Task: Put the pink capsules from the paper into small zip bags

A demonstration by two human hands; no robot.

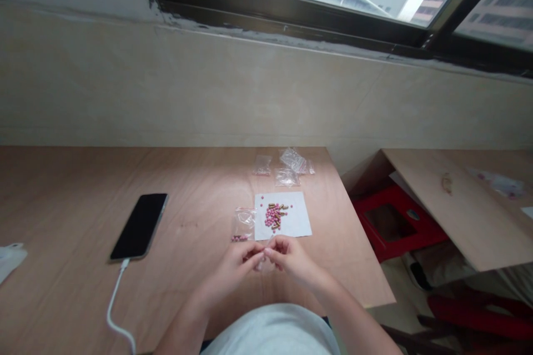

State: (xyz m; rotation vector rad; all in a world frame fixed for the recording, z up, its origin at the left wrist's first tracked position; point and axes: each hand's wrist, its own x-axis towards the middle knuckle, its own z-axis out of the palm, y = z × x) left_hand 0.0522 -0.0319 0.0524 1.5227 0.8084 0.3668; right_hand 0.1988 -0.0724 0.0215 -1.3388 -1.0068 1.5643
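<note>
My left hand (244,258) and my right hand (291,255) meet near the table's front edge, fingertips pinched together. Between them is a small clear plastic bag (260,266), mostly covered by the fingers, so its contents cannot be made out. Just beyond the hands lies a white sheet of paper (300,222) bearing a pile of pink round beads (272,215) and several gold-coloured tube-like pieces (282,207). Left of the paper, a clear zip bag (245,222) lies flat with pink beads along its bottom.
More clear plastic bags (291,161) lie at the table's back right. A black phone (139,227) with a white cable (110,310) rests on the left. Past the table's right edge are a red stool (383,238), another wooden table (437,205) and a person's shoe (416,273).
</note>
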